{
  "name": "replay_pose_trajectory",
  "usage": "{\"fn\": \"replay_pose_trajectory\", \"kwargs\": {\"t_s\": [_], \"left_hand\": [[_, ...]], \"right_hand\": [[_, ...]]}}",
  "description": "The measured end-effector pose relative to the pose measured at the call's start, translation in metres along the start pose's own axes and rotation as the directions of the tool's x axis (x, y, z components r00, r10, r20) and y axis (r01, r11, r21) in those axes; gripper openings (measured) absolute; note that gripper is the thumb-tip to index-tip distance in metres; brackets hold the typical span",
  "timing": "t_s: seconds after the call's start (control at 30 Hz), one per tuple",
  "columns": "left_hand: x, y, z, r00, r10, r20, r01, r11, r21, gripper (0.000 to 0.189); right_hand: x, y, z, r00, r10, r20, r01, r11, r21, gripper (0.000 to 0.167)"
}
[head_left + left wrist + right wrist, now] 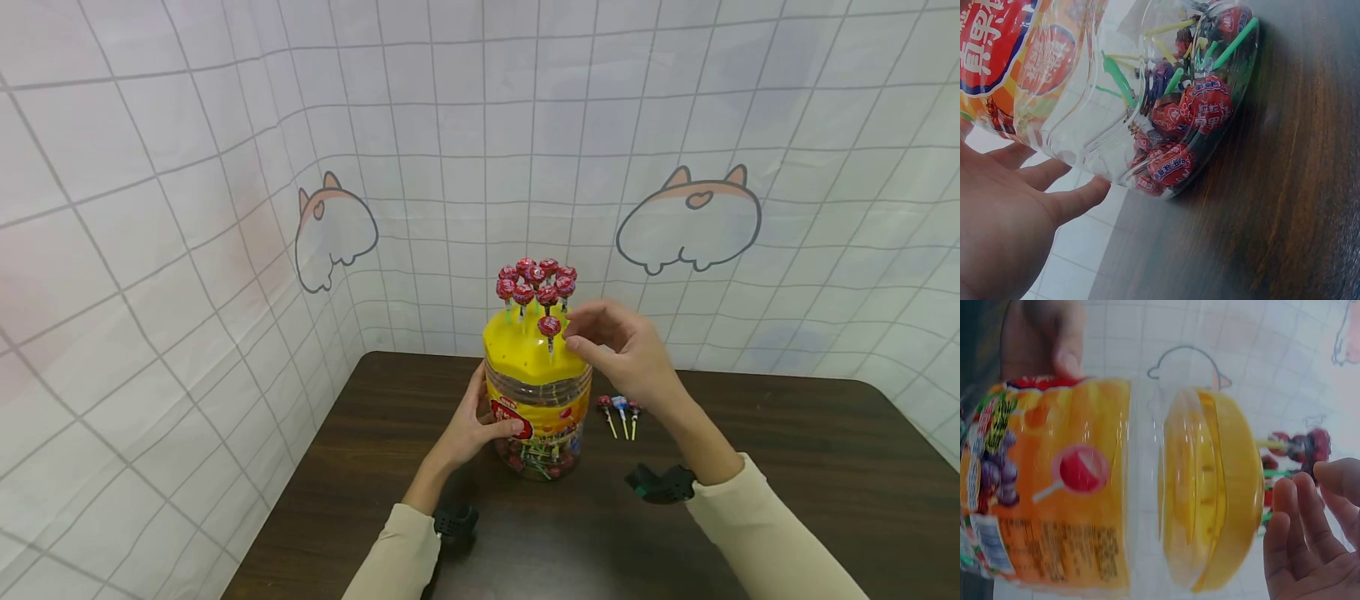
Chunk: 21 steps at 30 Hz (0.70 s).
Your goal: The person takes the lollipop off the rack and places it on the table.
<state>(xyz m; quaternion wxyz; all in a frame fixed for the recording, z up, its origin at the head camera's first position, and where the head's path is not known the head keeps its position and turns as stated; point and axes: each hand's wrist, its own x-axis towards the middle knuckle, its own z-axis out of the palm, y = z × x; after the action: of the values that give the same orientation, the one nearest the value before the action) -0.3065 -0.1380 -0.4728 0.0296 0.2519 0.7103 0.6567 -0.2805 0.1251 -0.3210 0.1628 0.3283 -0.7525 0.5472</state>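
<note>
A clear plastic lollipop jar [538,417] with a yellow lid [517,354] stands upright on the table. Several red-wrapped lollipops [536,275] stand in the lid on their sticks. One red lollipop [549,326] rises from its front, nearest my right hand [630,350]. Thumb and forefinger there are bent and apart, just right of that lollipop in the head view. In the right wrist view they overlap the lollipops [1319,442], so contact is hard to judge. My left hand [472,429] holds the jar's left side, thumb on the label. Loose lollipops [1207,103] show through the jar's bottom.
Three loose lollipops [619,405], two red and one blue, lie on the dark wooden table [787,475] right of the jar. A white gridded curtain [450,125] hangs behind and at the left. Each wrist wears a black camera [660,483].
</note>
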Motion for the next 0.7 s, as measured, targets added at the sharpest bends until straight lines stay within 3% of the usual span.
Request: {"fn": "replay_pose_trajectory", "kwargs": {"t_s": [0.33,0.7], "left_hand": [[-0.001,-0.001,0.000,1.000,-0.007,0.002,0.007,1.000,0.007,0.102],[-0.002,0.000,0.001,1.000,-0.026,-0.001,0.026,1.000,-0.004,0.102]], "right_hand": [[0.003,-0.002,0.013,0.999,-0.031,0.015,0.031,1.000,-0.002,0.032],[0.004,-0.005,0.016,1.000,-0.006,0.005,0.006,0.999,-0.036,0.036]]}}
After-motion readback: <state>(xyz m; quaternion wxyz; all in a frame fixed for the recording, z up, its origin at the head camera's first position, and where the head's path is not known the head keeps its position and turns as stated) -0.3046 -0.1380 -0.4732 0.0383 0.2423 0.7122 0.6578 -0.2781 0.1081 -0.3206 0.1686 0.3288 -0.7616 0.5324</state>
